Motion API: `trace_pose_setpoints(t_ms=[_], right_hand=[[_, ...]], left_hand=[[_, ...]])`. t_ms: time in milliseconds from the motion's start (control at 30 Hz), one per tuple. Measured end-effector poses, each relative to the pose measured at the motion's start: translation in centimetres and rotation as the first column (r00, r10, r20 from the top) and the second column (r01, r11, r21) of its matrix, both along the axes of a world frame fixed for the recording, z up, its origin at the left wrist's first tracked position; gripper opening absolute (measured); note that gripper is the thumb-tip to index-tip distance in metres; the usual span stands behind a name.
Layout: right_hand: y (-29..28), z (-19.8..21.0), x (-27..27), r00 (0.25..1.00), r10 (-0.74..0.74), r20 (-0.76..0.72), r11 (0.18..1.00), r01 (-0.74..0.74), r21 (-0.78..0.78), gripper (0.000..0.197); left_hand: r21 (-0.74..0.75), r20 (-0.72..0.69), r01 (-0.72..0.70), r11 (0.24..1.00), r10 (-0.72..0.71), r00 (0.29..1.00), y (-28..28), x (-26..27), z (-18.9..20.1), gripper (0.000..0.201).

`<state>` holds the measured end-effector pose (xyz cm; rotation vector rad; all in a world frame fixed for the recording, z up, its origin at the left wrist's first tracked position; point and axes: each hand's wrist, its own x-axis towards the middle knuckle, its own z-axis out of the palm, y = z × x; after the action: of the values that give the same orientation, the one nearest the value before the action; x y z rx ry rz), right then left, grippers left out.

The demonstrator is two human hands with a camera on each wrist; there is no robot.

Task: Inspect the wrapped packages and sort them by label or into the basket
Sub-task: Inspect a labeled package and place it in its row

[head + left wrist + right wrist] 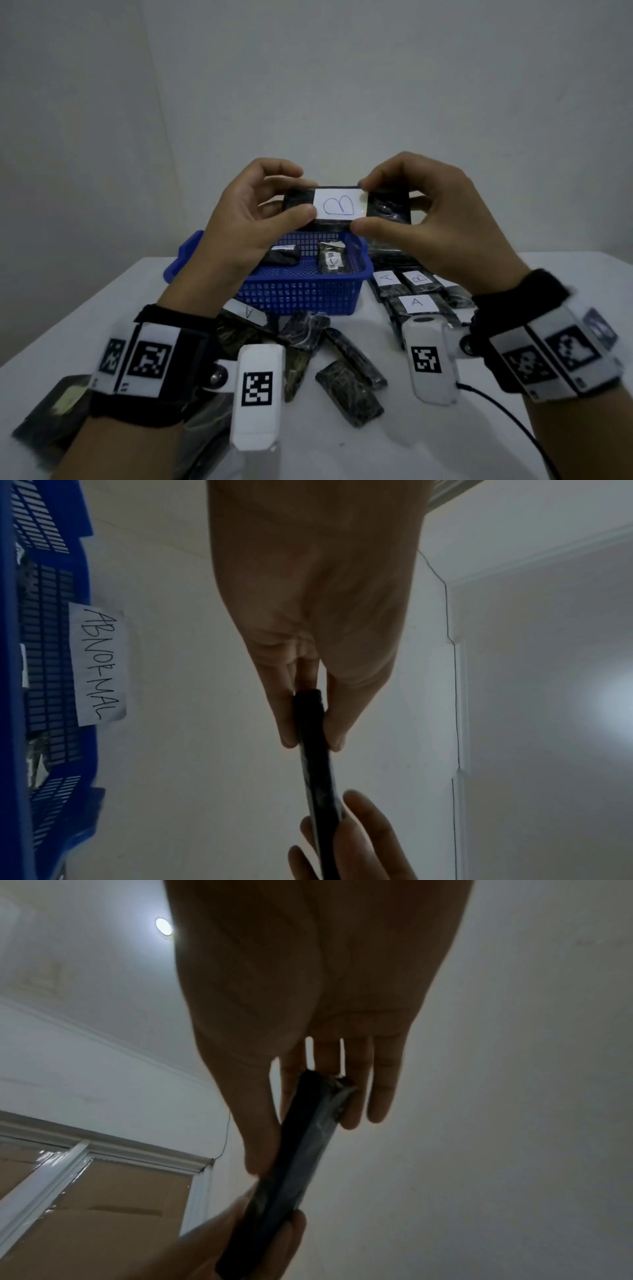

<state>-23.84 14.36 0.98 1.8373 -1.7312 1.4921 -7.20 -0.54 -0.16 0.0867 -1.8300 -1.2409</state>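
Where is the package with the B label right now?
In the head view, the B package is held up between the left hand and right hand, above the blue basket.

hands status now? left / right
Left hand: pinching the left end of the B-labelled package, thumb in front, fingers behind.
Right hand: pinching the right end of the same package.

White table bears a blue basket at centre. Loose black wrapped packages lie before the basket; labelled packages marked A and B sit grouped at its right
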Motion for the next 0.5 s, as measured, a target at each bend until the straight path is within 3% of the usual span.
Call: trace_pose_setpoints(t_ms=[200,333,400,500], right_hand=[[3.3,-0.9,-2.5,0.979,-0.109,-0.171,0.933,0.16,0.322,0.049],[6.3,-3.0,-4.9,0.971,-0.18,-0.157,0.868,0.231,0.439,0.045],[7.9,-4.0,-6.3,0.94,-0.296,-0.172,0.803,0.342,0.489,0.043],[9.8,-5.3,-9.2,0.853,-0.491,-0.179,0.629,0.489,0.604,0.039]], left_hand=[[-0.018,0.141,0.095,0.995,-0.092,0.986,2.3,-3.7,-1.8,0.034],[0.057,0.188,0.137,0.989,-0.145,0.971,4.5,-7.8,-3.9,0.034],[0.089,0.241,0.115,0.989,-0.133,0.961,5.3,-10.2,-4.8,0.032],[0.036,0.436,0.114,0.993,-0.118,0.892,6.0,-13.2,-5.8,0.031]])
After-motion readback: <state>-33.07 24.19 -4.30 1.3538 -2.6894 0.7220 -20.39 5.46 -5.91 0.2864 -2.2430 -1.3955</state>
